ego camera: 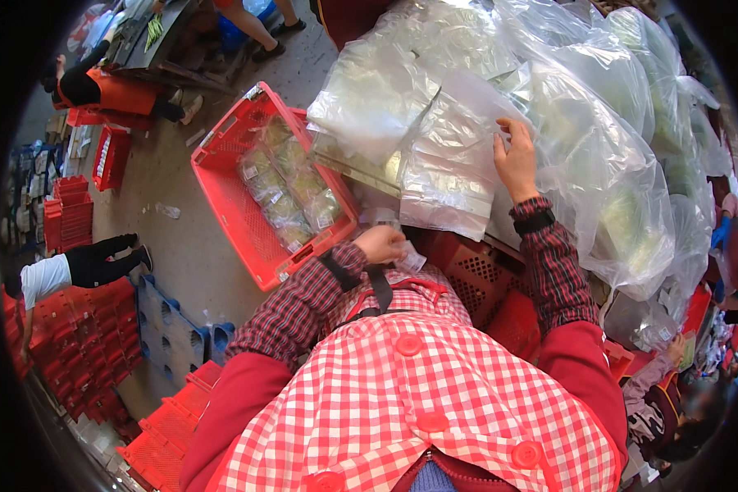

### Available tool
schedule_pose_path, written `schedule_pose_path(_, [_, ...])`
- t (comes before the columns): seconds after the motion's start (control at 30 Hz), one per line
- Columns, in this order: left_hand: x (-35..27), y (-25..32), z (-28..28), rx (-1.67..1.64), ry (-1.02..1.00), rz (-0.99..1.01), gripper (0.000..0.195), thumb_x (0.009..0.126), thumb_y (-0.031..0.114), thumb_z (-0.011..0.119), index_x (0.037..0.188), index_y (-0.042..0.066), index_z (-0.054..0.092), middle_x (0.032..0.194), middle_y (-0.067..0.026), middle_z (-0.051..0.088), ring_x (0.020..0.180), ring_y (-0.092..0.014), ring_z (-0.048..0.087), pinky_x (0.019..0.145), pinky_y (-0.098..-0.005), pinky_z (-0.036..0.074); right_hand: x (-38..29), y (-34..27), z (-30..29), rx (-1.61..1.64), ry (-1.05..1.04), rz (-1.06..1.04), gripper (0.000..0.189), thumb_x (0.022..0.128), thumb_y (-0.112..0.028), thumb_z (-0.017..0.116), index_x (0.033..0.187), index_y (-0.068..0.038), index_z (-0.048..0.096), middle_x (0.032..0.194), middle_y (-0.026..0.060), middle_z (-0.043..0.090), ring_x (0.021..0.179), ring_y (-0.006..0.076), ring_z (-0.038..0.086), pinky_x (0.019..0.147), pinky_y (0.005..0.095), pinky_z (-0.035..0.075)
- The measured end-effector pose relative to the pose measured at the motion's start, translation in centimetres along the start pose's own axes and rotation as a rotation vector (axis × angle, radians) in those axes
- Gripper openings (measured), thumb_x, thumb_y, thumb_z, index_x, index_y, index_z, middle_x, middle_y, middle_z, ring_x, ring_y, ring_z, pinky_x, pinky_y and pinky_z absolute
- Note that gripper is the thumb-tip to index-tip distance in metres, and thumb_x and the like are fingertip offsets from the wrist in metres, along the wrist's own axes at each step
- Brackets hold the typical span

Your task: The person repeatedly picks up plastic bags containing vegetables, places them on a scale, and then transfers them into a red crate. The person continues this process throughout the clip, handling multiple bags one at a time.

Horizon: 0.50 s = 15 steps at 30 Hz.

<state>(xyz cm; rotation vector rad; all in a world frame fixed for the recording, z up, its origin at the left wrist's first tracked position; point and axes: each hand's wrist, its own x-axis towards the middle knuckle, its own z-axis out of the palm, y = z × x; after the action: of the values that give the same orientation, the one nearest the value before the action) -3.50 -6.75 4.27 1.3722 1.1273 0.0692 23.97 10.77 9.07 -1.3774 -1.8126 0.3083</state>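
My left hand is closed at my waist, with a strip of printed labels hanging from its fingers. My right hand holds nothing and hovers at the right edge of a stack of clear plastic bags; whether its fingertips touch the film I cannot tell. Large clear bags of pale green produce heap up beyond and to the right of it. To the left of my hands, a red plastic crate holds several film-wrapped packs of greens, some bearing white labels.
Under the table edge, close to my body, stands a dark red perforated crate. Stacked red crates and a blue pallet are at left. People work around: one in white, one in orange, another at lower right.
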Motion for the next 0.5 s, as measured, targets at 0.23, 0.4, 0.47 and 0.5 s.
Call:
schedule_pose_path(0.23, [4.9, 1.7, -2.3, -0.288, 0.332, 0.297, 0.031, 0.089, 0.026, 0.067, 0.09, -0.004, 0.064, 0.074, -0.0133, 0.062, 0.07, -0.016, 0.056, 0.067, -0.0356, 0.047, -2.9, -4.2, -0.8, 0.284, -0.047, -0.012, 0.015, 0.088, 0.003, 0.062, 0.101, -0.001, 0.066, 0.096, 0.0102, 0.067, 0.078, 0.0198, 0.066, 0.071, 0.0291, 0.052])
schedule_pose_path(0.4, [10.5, 1.1, -3.0, 0.051, 0.63, 0.041, 0.043, 0.092, 0.037, 0.06, 0.084, -0.005, 0.064, 0.077, -0.0257, 0.062, 0.071, -0.035, 0.062, 0.07, -0.0426, 0.048, -8.8, -3.3, 1.4, 0.121, -0.534, -0.229, 0.037, 0.086, -0.003, 0.061, 0.122, -0.002, 0.057, 0.125, 0.0155, 0.059, 0.115, 0.0314, 0.058, 0.097, 0.0414, 0.047])
schedule_pose_path(0.47, [11.0, 1.0, -2.4, 0.026, 0.692, 0.069, 0.042, 0.092, 0.036, 0.059, 0.084, -0.005, 0.064, 0.078, -0.0269, 0.062, 0.072, -0.04, 0.061, 0.07, -0.0447, 0.048, -10.8, -2.5, 1.9, 0.0, -0.759, -0.313, 0.045, 0.087, -0.006, 0.059, 0.131, -0.001, 0.052, 0.138, 0.0159, 0.051, 0.131, 0.0321, 0.048, 0.108, 0.0442, 0.039])
schedule_pose_path(0.5, [10.7, 0.9, -2.0, 0.019, 0.702, 0.069, 0.041, 0.092, 0.035, 0.058, 0.085, -0.005, 0.064, 0.078, -0.0275, 0.061, 0.073, -0.042, 0.061, 0.07, -0.0458, 0.048, -11.5, -2.0, 2.0, 0.009, -0.719, -0.348, 0.047, 0.088, -0.006, 0.058, 0.133, -0.001, 0.05, 0.141, 0.0154, 0.049, 0.134, 0.0319, 0.044, 0.11, 0.0441, 0.036])
